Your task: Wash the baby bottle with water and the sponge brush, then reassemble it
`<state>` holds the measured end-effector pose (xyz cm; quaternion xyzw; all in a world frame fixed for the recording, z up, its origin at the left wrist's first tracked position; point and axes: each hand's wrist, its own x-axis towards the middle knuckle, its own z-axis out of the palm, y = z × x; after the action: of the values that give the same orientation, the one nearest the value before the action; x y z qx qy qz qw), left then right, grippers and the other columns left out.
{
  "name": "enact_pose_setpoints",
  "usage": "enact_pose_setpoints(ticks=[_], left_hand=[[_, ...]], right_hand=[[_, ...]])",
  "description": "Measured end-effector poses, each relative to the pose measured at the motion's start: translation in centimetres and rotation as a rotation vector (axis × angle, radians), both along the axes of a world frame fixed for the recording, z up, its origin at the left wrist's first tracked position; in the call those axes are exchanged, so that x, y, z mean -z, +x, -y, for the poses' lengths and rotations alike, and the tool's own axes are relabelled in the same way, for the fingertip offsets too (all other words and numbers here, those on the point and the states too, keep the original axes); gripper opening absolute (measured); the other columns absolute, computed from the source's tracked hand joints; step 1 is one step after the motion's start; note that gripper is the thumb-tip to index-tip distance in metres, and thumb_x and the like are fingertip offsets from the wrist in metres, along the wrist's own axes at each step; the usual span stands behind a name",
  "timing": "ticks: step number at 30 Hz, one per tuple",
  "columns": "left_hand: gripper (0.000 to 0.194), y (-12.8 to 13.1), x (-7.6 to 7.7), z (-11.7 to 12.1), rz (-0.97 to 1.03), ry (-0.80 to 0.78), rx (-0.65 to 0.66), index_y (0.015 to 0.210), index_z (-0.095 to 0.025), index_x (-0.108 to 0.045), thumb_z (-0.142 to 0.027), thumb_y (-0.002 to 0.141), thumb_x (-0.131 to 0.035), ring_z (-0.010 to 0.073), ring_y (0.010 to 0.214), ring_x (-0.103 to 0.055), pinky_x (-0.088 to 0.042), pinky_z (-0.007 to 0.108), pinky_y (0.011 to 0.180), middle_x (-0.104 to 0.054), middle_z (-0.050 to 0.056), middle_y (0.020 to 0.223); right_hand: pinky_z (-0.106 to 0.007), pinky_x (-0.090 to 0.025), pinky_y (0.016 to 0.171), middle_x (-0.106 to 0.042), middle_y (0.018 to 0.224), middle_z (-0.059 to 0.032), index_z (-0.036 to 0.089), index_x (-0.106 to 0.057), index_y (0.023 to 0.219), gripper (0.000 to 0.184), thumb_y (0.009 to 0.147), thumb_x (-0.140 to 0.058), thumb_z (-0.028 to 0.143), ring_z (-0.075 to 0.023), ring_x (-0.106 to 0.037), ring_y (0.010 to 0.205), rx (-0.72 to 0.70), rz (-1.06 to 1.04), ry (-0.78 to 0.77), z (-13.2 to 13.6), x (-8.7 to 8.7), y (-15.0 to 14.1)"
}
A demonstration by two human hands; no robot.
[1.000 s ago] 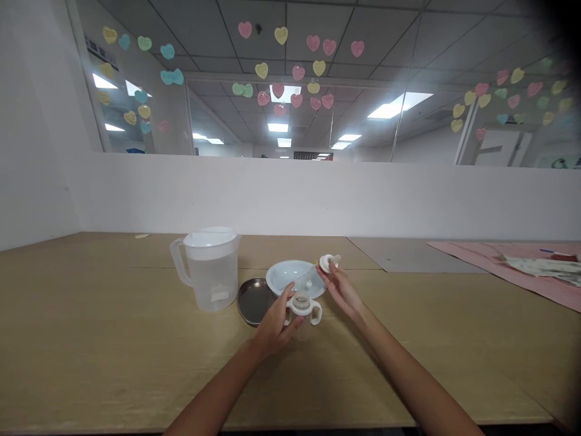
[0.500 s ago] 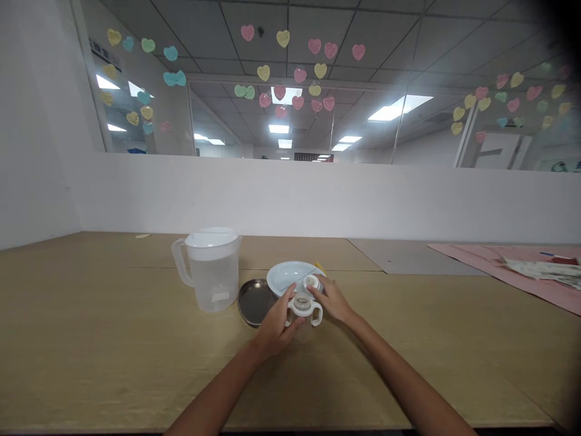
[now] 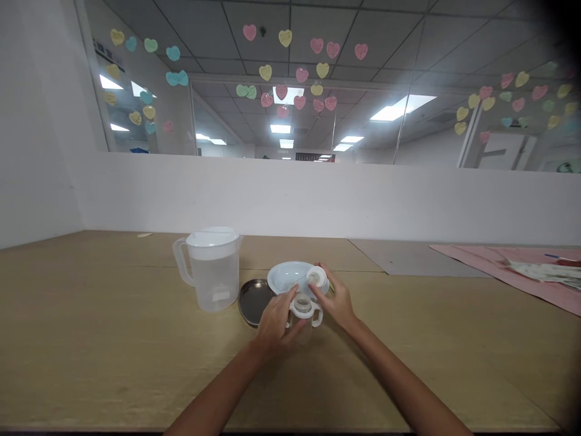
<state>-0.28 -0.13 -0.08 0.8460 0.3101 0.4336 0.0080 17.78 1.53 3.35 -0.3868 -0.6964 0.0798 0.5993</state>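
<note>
A clear baby bottle with a white two-handled collar (image 3: 316, 316) stands on the table, its round mouth uncovered. My left hand (image 3: 275, 318) is wrapped round its left side, thumb in front and fingers behind. Just above and right of the mouth, my right hand (image 3: 336, 303) grips a white bottle top (image 3: 317, 276) between thumb and fingers. The top is tilted, with its underside partly facing me, and is apart from the bottle. Behind them sits a pale blue bowl (image 3: 282, 274), partly covered by the hands. A dark round metal tray (image 3: 255, 301) lies left of the bottle.
A translucent lidded pitcher (image 3: 214, 272) stands at the left behind the tray. Something thin and yellow-green (image 3: 331, 289) shows behind my right hand. At the far right, a pink cloth (image 3: 481, 264) bears several items. A white wall (image 3: 290, 197) borders the table's back.
My right hand has lifted the bottle top slightly up and to the right and turned it, widening the gap to the bottle mouth. My left hand keeps its hold on the bottle.
</note>
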Motion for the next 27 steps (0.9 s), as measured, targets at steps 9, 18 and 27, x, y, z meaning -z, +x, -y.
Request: enact_pose_setpoints(ticks=[9, 18, 27], left_hand=[[0.053, -0.2, -0.1, -0.2, 0.118, 0.362, -0.020, 0.127, -0.013, -0.026, -0.031, 0.080, -0.045, 0.0229, 0.104, -0.048, -0.040, 0.037, 0.085, -0.050, 0.016, 0.113], [0.056, 0.0, 0.0, -0.4, 0.093, 0.288, -0.037, 0.129, -0.013, -0.022, -0.030, 0.081, -0.045, 0.0222, 0.105, -0.048, -0.041, 0.036, 0.086, -0.050, 0.015, 0.114], [0.069, 0.5, 0.6, -0.6, 0.004, 0.038, -0.145, 0.131, -0.012, -0.022, -0.045, 0.077, -0.049, 0.0249, 0.106, -0.048, -0.037, 0.040, 0.089, -0.050, 0.016, 0.116]], right_hand=[[-0.051, -0.033, 0.096, -0.056, 0.114, -0.0118, 0.016, -0.032, 0.130, 0.063, 0.072, -0.057, 0.019, -0.0250, -0.048, 0.109, 0.047, 0.434, 0.602, 1.7, -0.1, -1.4], [-0.050, -0.033, 0.094, -0.060, 0.099, -0.0081, 0.020, -0.045, 0.110, 0.042, 0.071, -0.059, 0.023, -0.0229, -0.054, 0.097, 0.067, 0.266, 0.513, 1.9, 0.1, -1.7], [-0.042, -0.033, 0.091, -0.058, 0.095, -0.0069, 0.019, -0.049, 0.099, 0.024, 0.084, -0.040, 0.035, -0.0204, -0.052, 0.093, -0.028, 0.242, 0.045, 1.3, 1.0, -1.8]])
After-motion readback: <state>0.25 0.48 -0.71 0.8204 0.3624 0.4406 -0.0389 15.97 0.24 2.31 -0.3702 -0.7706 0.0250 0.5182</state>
